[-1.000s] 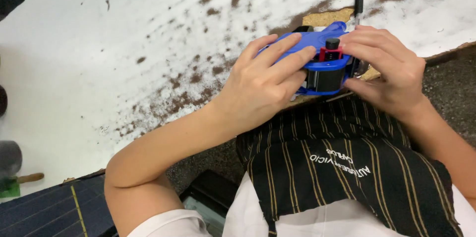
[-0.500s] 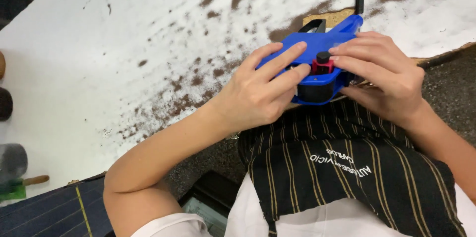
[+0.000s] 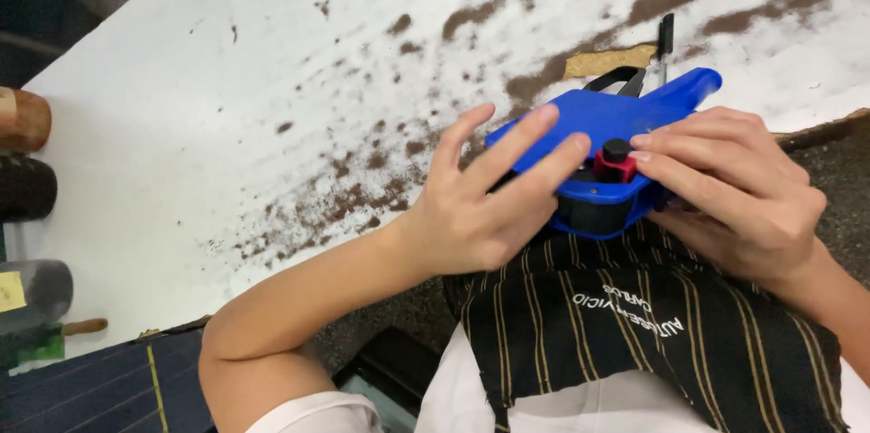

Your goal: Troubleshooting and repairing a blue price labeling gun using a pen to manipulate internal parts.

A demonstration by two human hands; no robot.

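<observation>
A blue plastic hand tool [image 3: 609,120] with a red and black knob [image 3: 613,159] sits between both hands at the table's near edge. My left hand [image 3: 485,202] cups its left side with the fingers stretched flat over the blue top. My right hand [image 3: 729,193] holds its right side, two fingertips touching the knob. Under the tool lies a black cloth with thin gold stripes [image 3: 625,333], spread over a white fabric.
The white table [image 3: 236,107] is worn with brown patches. Dark fabric rolls [image 3: 27,188] lie at the left edge. A tan scrap [image 3: 609,60] and a thin black tool [image 3: 665,42] rest behind the blue tool. A navy striped cloth [image 3: 100,392] is at bottom left.
The blue tool has tilted up so more of its flat top shows. My left fingers have straightened over it. My right fingers have shifted onto the knob.
</observation>
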